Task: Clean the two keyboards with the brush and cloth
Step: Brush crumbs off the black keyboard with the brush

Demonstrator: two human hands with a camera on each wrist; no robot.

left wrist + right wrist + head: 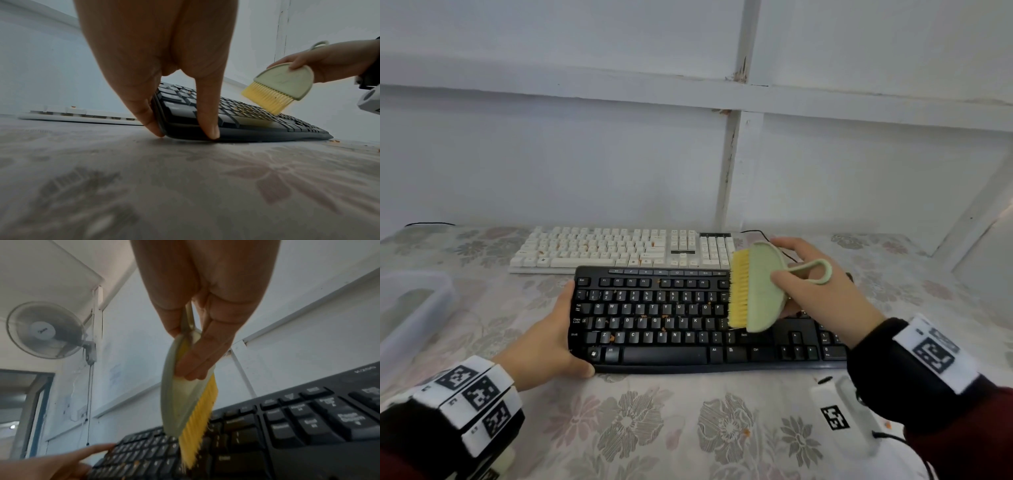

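Note:
A black keyboard (671,356) lies near me on the flowered tablecloth, with orange crumbs among its keys. My left hand (566,329) holds its left front corner, fingers (144,110) along the left edge and thumb on the front edge. My right hand (784,274) grips a pale green brush (760,287) by its body. The brush's yellow bristles (739,287) point left, just over the keys right of the letter block, and its loop handle sticks out to the right. The brush (180,394) is tilted. A white keyboard (619,250) with crumbs lies behind. No cloth is in view.
A clear plastic container (414,308) stands at the left edge of the table. A white device with a marker (842,418) lies at the front right. A black cable (763,234) runs behind the white keyboard. The wall is close behind. Crumbs (335,141) lie on the tablecloth.

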